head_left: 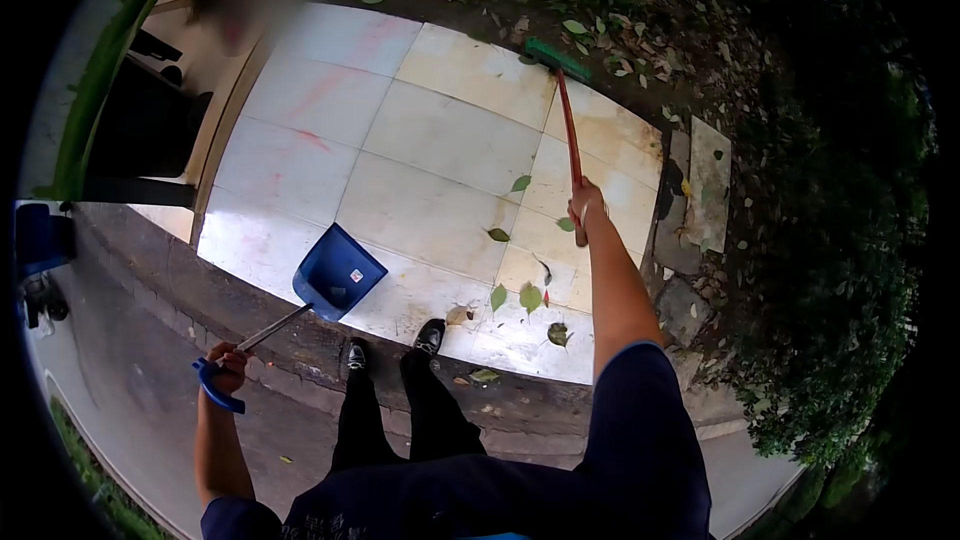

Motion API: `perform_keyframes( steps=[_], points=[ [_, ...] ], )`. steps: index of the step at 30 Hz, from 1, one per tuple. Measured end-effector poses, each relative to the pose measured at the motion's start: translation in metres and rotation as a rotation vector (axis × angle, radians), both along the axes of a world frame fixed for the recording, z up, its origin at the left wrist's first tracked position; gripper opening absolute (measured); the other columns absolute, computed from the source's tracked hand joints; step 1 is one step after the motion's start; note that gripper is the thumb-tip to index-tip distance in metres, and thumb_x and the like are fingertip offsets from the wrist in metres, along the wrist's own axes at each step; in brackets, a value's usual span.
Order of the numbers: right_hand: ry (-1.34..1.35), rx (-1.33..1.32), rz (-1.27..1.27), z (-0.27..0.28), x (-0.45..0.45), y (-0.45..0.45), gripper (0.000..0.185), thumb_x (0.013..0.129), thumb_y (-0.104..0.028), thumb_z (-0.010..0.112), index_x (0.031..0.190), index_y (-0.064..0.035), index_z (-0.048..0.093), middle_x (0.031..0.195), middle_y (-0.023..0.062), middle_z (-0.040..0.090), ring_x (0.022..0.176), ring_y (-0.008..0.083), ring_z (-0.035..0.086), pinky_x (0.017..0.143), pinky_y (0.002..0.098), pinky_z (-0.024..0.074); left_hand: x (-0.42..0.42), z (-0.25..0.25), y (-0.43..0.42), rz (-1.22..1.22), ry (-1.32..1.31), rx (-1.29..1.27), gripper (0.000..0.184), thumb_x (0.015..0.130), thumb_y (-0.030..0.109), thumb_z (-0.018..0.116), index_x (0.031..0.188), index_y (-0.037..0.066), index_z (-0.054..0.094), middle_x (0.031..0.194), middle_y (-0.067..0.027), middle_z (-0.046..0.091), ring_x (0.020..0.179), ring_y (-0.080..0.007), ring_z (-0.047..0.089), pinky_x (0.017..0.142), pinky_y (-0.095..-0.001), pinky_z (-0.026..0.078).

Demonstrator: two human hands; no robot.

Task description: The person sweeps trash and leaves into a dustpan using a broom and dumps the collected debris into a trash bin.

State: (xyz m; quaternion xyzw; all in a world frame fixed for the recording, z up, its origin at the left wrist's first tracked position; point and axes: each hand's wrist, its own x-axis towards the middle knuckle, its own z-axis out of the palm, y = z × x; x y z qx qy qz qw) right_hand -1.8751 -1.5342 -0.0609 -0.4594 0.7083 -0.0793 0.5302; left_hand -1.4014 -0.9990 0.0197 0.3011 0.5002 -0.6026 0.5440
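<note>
Ref = tiled slab (430, 130). R hand (588, 202): fingers wrapped round the broom (570, 125) near its handle end, firm grip AFAICT. Green broom head (556, 58) sits at slab's far edge, R of middle, where leaf litter (620, 30) begins; can't tell if bristles press on tile or just off it. L hand (230, 368): fingers closed round the handle of the blue dustpan (340, 270), by its blue grip (213, 390). Pan's scoop is over slab's near edge, L side; resting or just above, can't tell.

Progress (judgement): prob. part-way. Slab's L half shows reddish stains (312, 140) but no leaves I can make out, so that side looks done. Left: sev. green leaves (530, 296) on slab's R half, mid to near edge, w/ a small red bit (546, 297) next to them; a dark curled leaf (558, 334) nr slab's near-R corner; a dry brown leaf (460, 316) at near edge, just beside R shoe (430, 337). Pick-up prob. not begun: inside pan I see only a white sticker (356, 276) + pale patch, too small to ID.
</note>
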Motion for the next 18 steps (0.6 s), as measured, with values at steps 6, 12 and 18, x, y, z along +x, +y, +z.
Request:
perform_keyframes(
  steps=[6,12,18],
  points=[
    [0.27,-0.067,0.188,-0.036,-0.022,0.043,0.026,0.082,-0.026,0.03,0.102,-0.0134,0.04,0.055,0.0118,0.048,0.039,0.0205,0.044,0.034,0.0336,0.0356,-0.005,0.001,0.002,0.003,-0.029,-0.009,0.035,0.071,0.009,0.043,0.092,-0.017,0.034,0.062,-0.0057,0.048,0.047,-0.0085,0.049,0.04,-0.0166,0.041],
    [0.305,0.121,0.245,0.076,-0.125,0.238,0.038,0.081,-0.024,0.038,0.118,-0.0205,0.03,0.048,0.0016,0.042,0.037,0.0121,0.04,0.033,0.0265,0.0331,0.007,-0.015,0.013,-0.048,-0.076,-0.002,0.029,0.068,0.007,0.043,0.084,-0.016,0.035,0.062,-0.0088,0.05,0.044,-0.0105,0.05,0.038,-0.018,0.041],
    [0.212,0.441,0.022,0.244,-0.133,0.35,0.035,0.079,-0.021,0.039,0.114,-0.0204,0.037,0.055,0.0015,0.043,0.04,0.0098,0.041,0.035,0.0233,0.0353,0.018,-0.025,0.013,-0.098,-0.022,-0.031,0.023,0.068,0.008,0.041,0.076,-0.013,0.038,0.056,-0.0054,0.048,0.041,-0.0082,0.048,0.036,-0.0178,0.04]
  ],
)
